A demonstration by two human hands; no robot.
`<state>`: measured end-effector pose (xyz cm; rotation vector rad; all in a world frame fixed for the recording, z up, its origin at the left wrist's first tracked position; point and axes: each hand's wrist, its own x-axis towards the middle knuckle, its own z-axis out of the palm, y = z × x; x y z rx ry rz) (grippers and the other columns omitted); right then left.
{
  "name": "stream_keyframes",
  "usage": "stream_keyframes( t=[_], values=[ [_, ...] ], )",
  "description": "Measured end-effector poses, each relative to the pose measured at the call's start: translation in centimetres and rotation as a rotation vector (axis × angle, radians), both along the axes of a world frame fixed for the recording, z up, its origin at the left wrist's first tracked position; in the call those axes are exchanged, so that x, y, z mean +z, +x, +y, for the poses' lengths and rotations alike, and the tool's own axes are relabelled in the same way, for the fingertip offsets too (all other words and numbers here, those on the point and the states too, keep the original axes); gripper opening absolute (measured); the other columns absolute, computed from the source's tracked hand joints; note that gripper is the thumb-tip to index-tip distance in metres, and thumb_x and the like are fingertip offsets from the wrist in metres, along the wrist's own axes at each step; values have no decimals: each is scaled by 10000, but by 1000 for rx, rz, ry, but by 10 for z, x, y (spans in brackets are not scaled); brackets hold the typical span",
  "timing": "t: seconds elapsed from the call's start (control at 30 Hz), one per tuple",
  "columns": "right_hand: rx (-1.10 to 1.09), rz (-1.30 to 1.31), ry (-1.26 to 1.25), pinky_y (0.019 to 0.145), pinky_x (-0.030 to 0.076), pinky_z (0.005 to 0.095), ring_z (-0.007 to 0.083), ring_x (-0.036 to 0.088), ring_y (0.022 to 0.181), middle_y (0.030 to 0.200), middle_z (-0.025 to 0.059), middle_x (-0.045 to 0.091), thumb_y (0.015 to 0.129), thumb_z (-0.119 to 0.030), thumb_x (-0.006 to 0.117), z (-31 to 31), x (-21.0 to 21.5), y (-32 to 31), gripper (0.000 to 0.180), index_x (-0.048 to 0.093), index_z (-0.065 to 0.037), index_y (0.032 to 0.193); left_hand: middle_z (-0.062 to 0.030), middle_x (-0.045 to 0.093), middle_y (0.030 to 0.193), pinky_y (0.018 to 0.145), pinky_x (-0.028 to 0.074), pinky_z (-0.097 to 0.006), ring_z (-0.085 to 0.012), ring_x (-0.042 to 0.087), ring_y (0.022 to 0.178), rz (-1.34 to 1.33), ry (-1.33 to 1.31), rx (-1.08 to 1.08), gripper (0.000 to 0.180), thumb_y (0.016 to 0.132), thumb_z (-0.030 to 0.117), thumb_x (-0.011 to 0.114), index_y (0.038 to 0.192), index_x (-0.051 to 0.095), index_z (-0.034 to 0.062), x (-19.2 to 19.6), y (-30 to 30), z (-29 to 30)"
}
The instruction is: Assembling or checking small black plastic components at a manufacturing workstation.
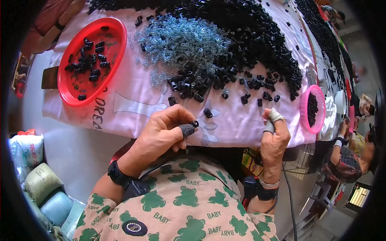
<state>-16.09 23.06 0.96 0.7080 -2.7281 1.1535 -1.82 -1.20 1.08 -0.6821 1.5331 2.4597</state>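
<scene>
Between the thumb and forefinger of my left hand [165, 127], a small black plastic sleeve [196, 124] is pinched over the near part of the table. My right hand [276, 136] is closed too, its fingertips gripping what looks like a thin metal spring [262, 110]; a black sleeve [260, 103] is right at its far end. Both hands wear cloth finger wraps. Another loose black sleeve [208, 113] lies between the hands. Beyond them is a heap of silvery springs [183, 42], bordered by a large pile of black sleeves [261, 44].
A red round tray [115, 34] at the left holds several black sleeves. On the right stands a pink basket [321, 114] with small black parts. A white cloth [132, 120] covers the table. Stuffed bags [42, 182] sit at lower left. Other people work along the far left and right.
</scene>
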Motion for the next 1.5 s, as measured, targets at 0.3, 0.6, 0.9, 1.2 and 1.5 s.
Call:
stream_keyframes(
  t=[0.3, 0.6, 0.9, 1.2, 1.5],
  values=[
    [-190, -117, -186, 764, 530, 279, 180, 654, 942, 1014, 105, 665, 825, 136, 440, 18, 2, -7, 370, 628, 27, 1125, -57, 673, 878, 476, 437, -173, -58, 585, 577, 10, -21, 20, 135, 892, 71, 624, 1009, 590, 14, -1, 0, 1],
    [19, 32, 180, 749, 486, 332, 279, 610, 846, 955, 139, 574, 725, 139, 476, 5, 4, -2, 421, 674, 2, 1070, -52, 676, 865, 473, 436, -172, -59, 585, 573, -8, -51, 17, 130, 890, 72, 624, 1002, 596, 11, 1, 0, 1],
    [-53, -39, 59, 776, 475, 296, 236, 610, 858, 946, 122, 588, 755, 146, 517, 15, 5, 0, 275, 674, 40, 955, -57, 674, 878, 478, 445, -171, -58, 588, 581, 7, -34, 3, 139, 892, 87, 623, 1008, 592, 17, 0, 0, 1],
    [27, -10, 150, 746, 473, 305, 260, 606, 822, 922, 142, 591, 765, 123, 503, 13, 0, -3, 270, 680, 21, 943, -56, 677, 876, 469, 442, -169, -54, 585, 568, 4, -72, 13, 148, 892, 99, 637, 1010, 594, 22, -2, 1, 2],
    [61, -20, 67, 772, 474, 304, 249, 605, 852, 935, 127, 578, 756, 122, 493, 13, 6, 3, 318, 694, 5, 973, -66, 681, 879, 461, 438, -169, -56, 585, 562, 8, -60, 29, 141, 891, 82, 637, 1007, 595, 14, -4, 0, 3]
  ],
)
